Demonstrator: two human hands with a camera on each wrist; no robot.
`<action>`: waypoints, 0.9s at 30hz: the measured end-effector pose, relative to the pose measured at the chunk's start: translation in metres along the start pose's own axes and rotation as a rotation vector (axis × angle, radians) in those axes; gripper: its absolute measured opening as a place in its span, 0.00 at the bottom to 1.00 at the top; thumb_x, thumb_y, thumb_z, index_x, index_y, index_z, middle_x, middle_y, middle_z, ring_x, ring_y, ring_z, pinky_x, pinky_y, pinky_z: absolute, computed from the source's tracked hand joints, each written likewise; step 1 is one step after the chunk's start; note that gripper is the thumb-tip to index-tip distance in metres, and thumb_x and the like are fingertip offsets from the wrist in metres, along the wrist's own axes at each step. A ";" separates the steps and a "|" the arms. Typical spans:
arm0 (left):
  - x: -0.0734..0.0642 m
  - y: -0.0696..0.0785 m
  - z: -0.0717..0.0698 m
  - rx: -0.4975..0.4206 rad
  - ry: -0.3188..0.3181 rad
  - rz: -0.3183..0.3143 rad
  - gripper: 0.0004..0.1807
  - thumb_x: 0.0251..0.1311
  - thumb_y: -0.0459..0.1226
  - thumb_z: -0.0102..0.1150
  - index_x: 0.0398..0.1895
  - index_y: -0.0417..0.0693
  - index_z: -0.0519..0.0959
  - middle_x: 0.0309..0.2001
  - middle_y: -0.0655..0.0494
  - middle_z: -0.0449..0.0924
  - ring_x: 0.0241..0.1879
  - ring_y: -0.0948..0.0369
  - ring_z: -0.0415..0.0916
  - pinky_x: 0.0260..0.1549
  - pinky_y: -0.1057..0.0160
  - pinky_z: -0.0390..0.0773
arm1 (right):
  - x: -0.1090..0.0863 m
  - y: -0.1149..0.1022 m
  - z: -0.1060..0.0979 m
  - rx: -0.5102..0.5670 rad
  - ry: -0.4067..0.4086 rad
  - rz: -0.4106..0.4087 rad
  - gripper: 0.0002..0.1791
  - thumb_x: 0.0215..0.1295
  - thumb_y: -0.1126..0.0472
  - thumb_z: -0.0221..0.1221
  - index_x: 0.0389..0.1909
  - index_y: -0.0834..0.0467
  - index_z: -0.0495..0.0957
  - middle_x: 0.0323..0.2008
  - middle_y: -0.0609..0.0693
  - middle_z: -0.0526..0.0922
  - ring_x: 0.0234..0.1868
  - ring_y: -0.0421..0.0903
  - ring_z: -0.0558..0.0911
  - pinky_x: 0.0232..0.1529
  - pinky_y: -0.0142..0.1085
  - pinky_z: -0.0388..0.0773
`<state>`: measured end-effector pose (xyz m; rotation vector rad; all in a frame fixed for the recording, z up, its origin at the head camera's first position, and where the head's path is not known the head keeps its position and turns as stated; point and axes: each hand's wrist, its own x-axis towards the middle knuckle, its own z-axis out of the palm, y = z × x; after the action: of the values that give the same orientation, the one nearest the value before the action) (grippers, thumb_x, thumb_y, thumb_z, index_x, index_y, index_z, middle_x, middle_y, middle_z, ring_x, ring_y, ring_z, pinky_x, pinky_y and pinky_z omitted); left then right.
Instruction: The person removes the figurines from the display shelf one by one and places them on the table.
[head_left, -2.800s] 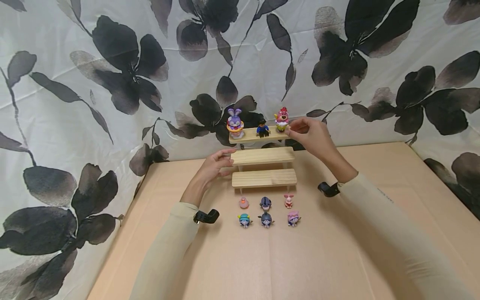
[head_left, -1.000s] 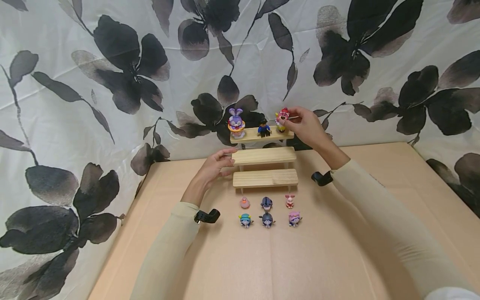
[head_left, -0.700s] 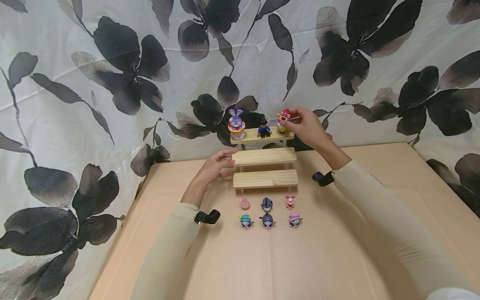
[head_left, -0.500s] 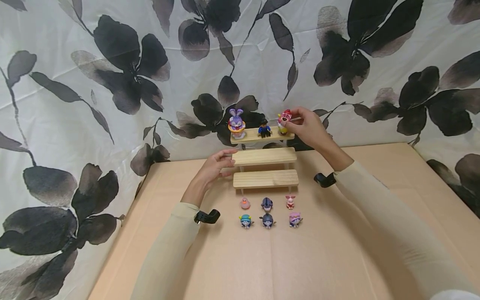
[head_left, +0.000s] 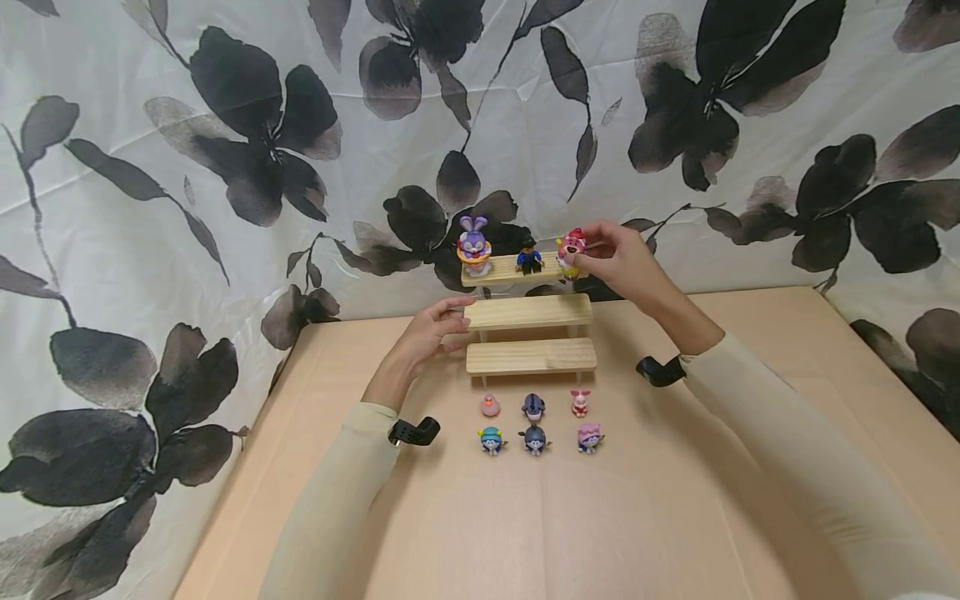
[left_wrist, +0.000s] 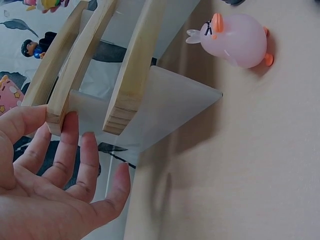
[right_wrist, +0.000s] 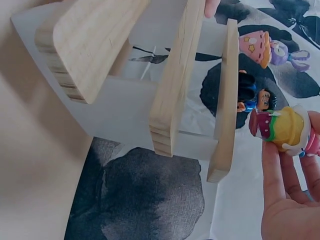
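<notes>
Right hand [head_left: 626, 262] grips pink bear figurine [head_left: 572, 246] near top shelf [head_left: 503, 271]; left hand [head_left: 426, 339] pinches left end of middle shelf [head_left: 528, 311].

A white fabric backdrop [head_left: 525, 150] is hanging across the top and down the left of the head view; charcoal flowers [head_left: 712, 92] and leaves [head_left: 566, 67] are spreading over it. A tan tabletop [head_left: 540, 525] is filling the lower middle.

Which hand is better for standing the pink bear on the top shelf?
Probably the right hand: it already holds the pink bear, near the right end of the top shelf. The left hand is busy holding the left end of the middle shelf.
</notes>
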<state>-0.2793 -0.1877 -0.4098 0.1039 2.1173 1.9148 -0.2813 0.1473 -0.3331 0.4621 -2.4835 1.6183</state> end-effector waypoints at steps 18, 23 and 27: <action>0.002 0.000 0.000 0.015 -0.008 -0.010 0.23 0.69 0.34 0.59 0.66 0.56 0.76 0.58 0.50 0.77 0.56 0.55 0.76 0.61 0.41 0.74 | -0.040 -0.005 -0.005 -0.035 -0.168 -0.009 0.20 0.64 0.58 0.70 0.53 0.61 0.79 0.46 0.56 0.83 0.45 0.46 0.82 0.43 0.27 0.80; 0.001 0.001 0.000 0.001 -0.011 -0.015 0.23 0.69 0.34 0.59 0.67 0.55 0.75 0.57 0.49 0.77 0.55 0.54 0.75 0.62 0.40 0.73 | -0.053 -0.010 -0.007 -0.057 -0.193 0.001 0.20 0.63 0.59 0.70 0.54 0.60 0.79 0.48 0.54 0.84 0.48 0.47 0.82 0.45 0.27 0.79; 0.002 0.000 0.000 -0.004 -0.006 -0.019 0.23 0.69 0.33 0.59 0.66 0.55 0.75 0.56 0.49 0.77 0.57 0.51 0.75 0.62 0.40 0.73 | -0.062 -0.012 -0.009 -0.075 -0.235 -0.024 0.19 0.64 0.58 0.70 0.53 0.59 0.80 0.47 0.54 0.84 0.50 0.48 0.82 0.47 0.27 0.79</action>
<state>-0.2814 -0.1872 -0.4097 0.0883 2.1025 1.9056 -0.2190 0.1617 -0.3362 0.7058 -2.6822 1.5354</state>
